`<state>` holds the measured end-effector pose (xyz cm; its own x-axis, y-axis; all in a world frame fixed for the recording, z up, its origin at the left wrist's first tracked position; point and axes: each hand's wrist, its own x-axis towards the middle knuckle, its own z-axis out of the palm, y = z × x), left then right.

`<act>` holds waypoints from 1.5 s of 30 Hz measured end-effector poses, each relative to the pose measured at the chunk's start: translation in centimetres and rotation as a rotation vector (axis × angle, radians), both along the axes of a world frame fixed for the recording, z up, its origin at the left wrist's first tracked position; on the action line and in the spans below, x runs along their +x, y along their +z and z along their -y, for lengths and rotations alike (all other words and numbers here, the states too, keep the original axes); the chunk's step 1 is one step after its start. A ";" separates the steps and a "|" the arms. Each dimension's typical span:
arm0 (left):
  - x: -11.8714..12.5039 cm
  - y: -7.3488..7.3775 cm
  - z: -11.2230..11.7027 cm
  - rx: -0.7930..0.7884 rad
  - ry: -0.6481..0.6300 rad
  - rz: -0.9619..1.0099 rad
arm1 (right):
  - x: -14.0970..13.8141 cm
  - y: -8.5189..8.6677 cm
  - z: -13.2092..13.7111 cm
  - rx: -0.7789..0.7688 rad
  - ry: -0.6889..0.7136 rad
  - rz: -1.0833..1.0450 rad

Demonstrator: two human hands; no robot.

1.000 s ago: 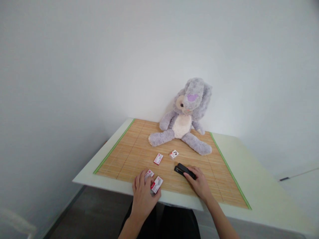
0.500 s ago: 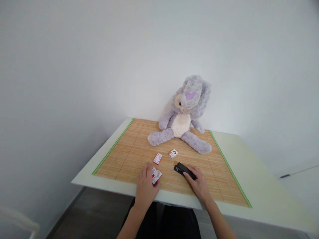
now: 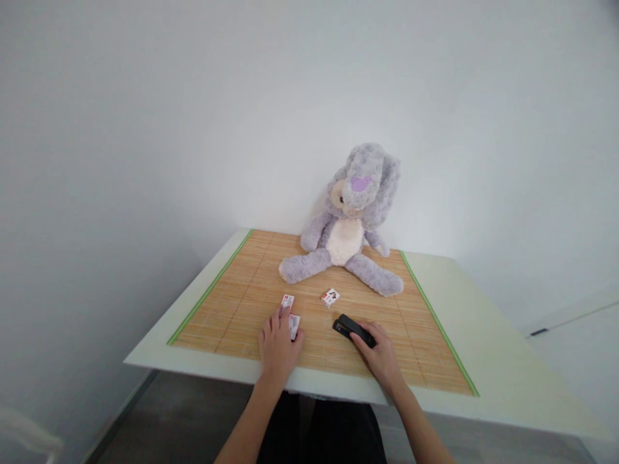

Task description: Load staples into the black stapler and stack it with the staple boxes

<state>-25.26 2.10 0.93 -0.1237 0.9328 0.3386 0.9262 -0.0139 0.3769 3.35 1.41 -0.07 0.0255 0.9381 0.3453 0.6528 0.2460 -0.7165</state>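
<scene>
My left hand [image 3: 277, 346] lies on the bamboo mat [image 3: 242, 303] near the table's front edge. Its thumb and fingers are closed on a small red-and-white box [image 3: 294, 325], and a second such box [image 3: 287, 301] lies just beyond the fingertips. My right hand [image 3: 383, 356] is closed on the rear end of a black stapler [image 3: 349, 326] that lies flat on the mat. A third small box [image 3: 331, 297] sits apart, between the hands and farther back.
A grey plush rabbit [image 3: 348, 232] sits at the back of the mat against the white wall. The pale table [image 3: 483, 348] extends bare to the right of the mat; its front edge runs just below my wrists. Dark floor lies below on the left.
My left hand has slid forward across the mat with the small boxes, up to the box that lay farther back. My right hand has stayed on the stapler. The view has shifted slightly.
</scene>
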 end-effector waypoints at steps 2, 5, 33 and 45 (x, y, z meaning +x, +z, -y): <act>-2.0 0.0 -0.6 -0.001 0.088 -0.028 | 0.0 0.1 0.1 -0.004 -0.006 0.002; -5.6 0.0 -1.6 -0.007 0.185 -0.072 | -0.1 0.3 0.2 -0.005 -0.013 0.004; -2.4 2.8 -1.5 0.091 -0.125 0.100 | -0.3 -0.2 0.2 0.018 -0.055 0.000; 5.8 2.9 -7.4 0.036 -0.386 0.033 | -0.3 -0.3 0.1 0.028 -0.084 0.019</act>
